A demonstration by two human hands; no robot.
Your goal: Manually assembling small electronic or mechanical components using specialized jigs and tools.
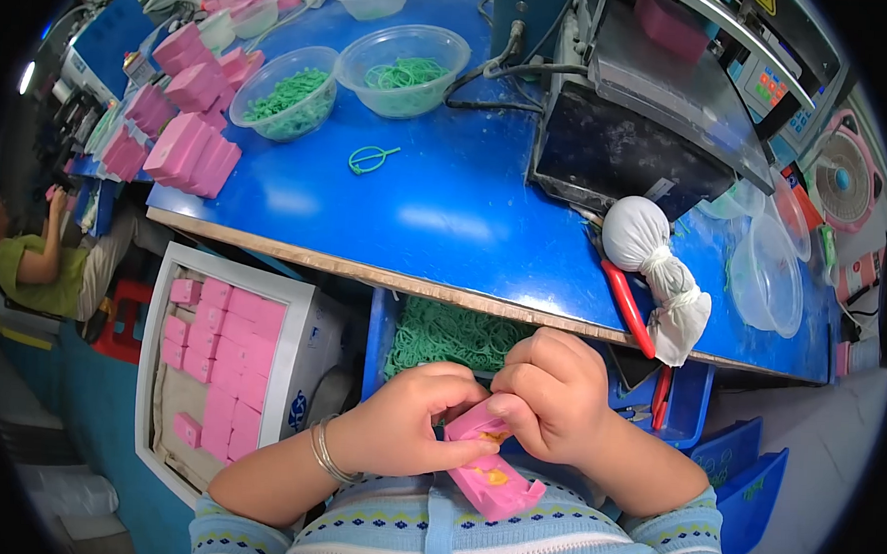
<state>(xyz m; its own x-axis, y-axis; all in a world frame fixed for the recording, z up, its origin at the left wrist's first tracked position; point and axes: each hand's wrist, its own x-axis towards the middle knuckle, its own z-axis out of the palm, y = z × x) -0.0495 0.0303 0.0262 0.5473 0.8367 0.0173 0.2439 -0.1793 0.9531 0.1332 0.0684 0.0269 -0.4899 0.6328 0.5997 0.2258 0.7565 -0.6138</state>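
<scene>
Close to my body, my left hand (pixel 409 421) grips a pink rubber mould (pixel 494 489), thumb lying across its face. Orange-yellow patches show on the mould's surface. My right hand (pixel 554 396) is closed at the mould's upper end, its thumb and curled fingers pinching there; whether a small piece is also between those fingers is hidden. Just beyond both hands is a blue drawer (pixel 380 319) full of thin green pieces (pixel 451 339). On the blue table lies a single green ring-shaped piece (pixel 369 161) with a short stem.
Clear bowls (pixel 402 87) with green pieces stand at the back, beside stacked pink blocks (pixel 193 154). A white box (pixel 153 363) holds more blocks. Right are a black machine (pixel 628 127), a white cloth pouch (pixel 638 236) and red-handled pliers (pixel 625 303). A person (pixel 43 260) sits far left.
</scene>
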